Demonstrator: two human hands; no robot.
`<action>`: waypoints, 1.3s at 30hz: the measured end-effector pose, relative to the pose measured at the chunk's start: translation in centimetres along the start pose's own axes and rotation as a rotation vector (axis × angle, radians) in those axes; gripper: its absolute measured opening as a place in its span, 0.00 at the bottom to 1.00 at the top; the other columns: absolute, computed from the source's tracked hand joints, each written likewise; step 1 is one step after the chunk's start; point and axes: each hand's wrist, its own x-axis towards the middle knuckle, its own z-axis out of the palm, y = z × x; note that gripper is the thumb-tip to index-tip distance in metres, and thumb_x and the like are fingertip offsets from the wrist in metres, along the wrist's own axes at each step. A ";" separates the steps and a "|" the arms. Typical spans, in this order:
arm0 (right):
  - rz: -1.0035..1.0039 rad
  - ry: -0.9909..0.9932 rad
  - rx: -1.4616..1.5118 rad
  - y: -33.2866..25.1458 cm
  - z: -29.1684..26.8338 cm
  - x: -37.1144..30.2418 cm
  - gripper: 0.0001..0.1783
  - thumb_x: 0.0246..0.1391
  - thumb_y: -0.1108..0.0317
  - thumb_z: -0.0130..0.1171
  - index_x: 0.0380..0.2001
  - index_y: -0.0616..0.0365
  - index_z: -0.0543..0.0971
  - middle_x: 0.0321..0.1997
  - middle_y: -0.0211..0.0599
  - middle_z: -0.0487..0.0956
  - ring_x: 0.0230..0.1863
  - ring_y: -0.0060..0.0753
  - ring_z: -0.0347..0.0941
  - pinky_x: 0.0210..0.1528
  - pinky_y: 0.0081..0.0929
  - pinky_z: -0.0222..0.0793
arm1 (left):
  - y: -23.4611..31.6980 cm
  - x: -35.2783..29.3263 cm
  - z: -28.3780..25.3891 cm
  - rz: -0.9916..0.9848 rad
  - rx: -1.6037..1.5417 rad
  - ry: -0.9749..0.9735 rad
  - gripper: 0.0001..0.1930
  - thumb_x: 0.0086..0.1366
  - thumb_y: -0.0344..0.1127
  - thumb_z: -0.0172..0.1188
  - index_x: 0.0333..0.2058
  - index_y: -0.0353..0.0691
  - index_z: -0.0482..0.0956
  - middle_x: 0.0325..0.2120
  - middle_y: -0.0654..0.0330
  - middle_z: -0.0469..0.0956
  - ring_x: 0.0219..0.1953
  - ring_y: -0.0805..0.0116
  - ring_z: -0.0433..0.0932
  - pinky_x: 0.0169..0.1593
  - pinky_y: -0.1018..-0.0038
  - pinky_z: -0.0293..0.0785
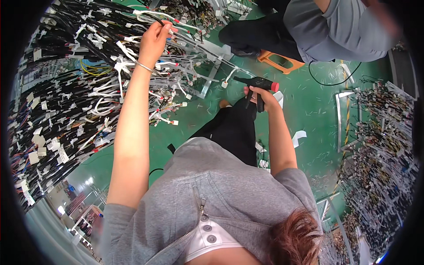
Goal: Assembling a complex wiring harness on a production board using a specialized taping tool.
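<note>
My left hand (pixel 154 39) is raised to the wire harness board (pixel 75 88) and pinches a white-sleeved wire bundle (pixel 152 15) with red-marked ends. A thin bracelet sits on that wrist. My right hand (pixel 265 98) is held lower, away from the board, and grips a black pistol-shaped tool with a red nose (pixel 260 83), nose pointing right. Below the hands I see my grey zip top and black trousers.
The board at left is dense with black and white wires, white tape tags and connectors. Another person in a grey shirt (pixel 340 31) crouches at top right by an orange stool (pixel 280 62). The green floor (pixel 309 115) has paper scraps. More harnesses hang on a rack at right (pixel 380 145).
</note>
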 end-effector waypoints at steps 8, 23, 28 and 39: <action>-0.079 0.025 0.189 -0.4 0.5 -0.2 0.15 0.58 0.65 0.61 0.45 0.63 0.78 0.44 0.36 0.83 0.44 0.30 0.80 0.47 0.25 0.77 | -0.3 0.0 0.0 0.021 0.070 0.014 0.12 0.73 0.37 0.51 0.44 0.33 0.75 0.36 0.58 0.82 0.40 0.75 0.79 0.44 0.77 0.75; 0.002 -0.083 0.217 -1.6 0.1 -0.6 0.18 0.59 0.61 0.59 0.48 0.60 0.78 0.48 0.38 0.82 0.48 0.33 0.80 0.51 0.26 0.76 | 0.5 -0.8 -0.2 0.075 -0.070 -0.072 0.10 0.74 0.34 0.49 0.44 0.33 0.74 0.36 0.59 0.81 0.42 0.73 0.79 0.46 0.76 0.75; -0.073 -0.045 0.212 -0.8 0.4 -0.2 0.11 0.59 0.60 0.60 0.34 0.57 0.76 0.32 0.32 0.79 0.34 0.31 0.78 0.39 0.26 0.75 | 0.5 -0.6 -0.3 0.045 -0.072 -0.081 0.10 0.73 0.34 0.50 0.45 0.34 0.74 0.37 0.59 0.81 0.42 0.73 0.79 0.47 0.76 0.75; -0.546 0.422 -1.240 0.0 3.1 0.4 0.30 0.48 0.62 0.67 0.57 0.43 0.75 0.47 0.51 0.80 0.48 0.51 0.79 0.45 0.40 0.74 | 2.5 -2.8 1.0 -0.033 0.568 0.333 0.09 0.64 0.37 0.56 0.39 0.40 0.75 0.21 0.53 0.80 0.25 0.50 0.80 0.30 0.62 0.75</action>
